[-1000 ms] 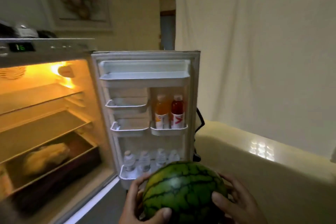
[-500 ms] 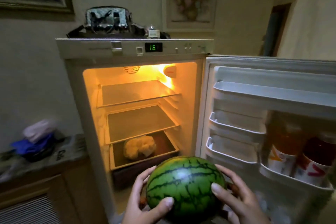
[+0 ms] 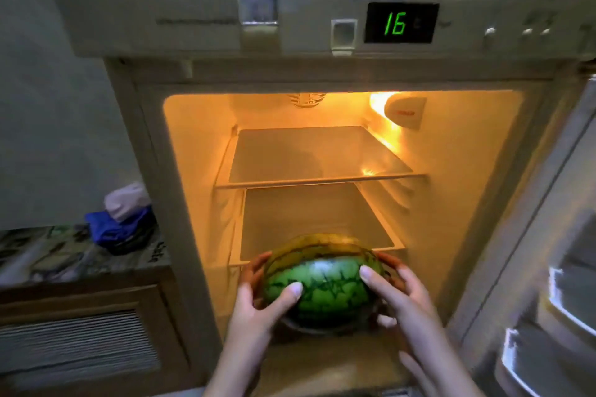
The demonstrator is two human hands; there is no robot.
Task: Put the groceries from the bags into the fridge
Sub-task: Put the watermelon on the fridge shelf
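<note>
The left hand [image 3: 258,296] and right hand [image 3: 398,292] grip a striped green watermelon [image 3: 319,280] from either side, fingers curled round its far flanks and thumbs pressed on its near face. The melon sits at the open fridge's [image 3: 154,151] mouth, just in front of the second glass shelf [image 3: 309,213]. Above the lit interior, the display [image 3: 401,23] reads 16. The door racks [image 3: 554,300] stand at right; folded cloths [image 3: 124,216] lie on the counter at left.

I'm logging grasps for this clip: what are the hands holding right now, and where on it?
Both hands hold the watermelon: left hand on its left side, right hand on its right side, thumbs across the near face.
</note>
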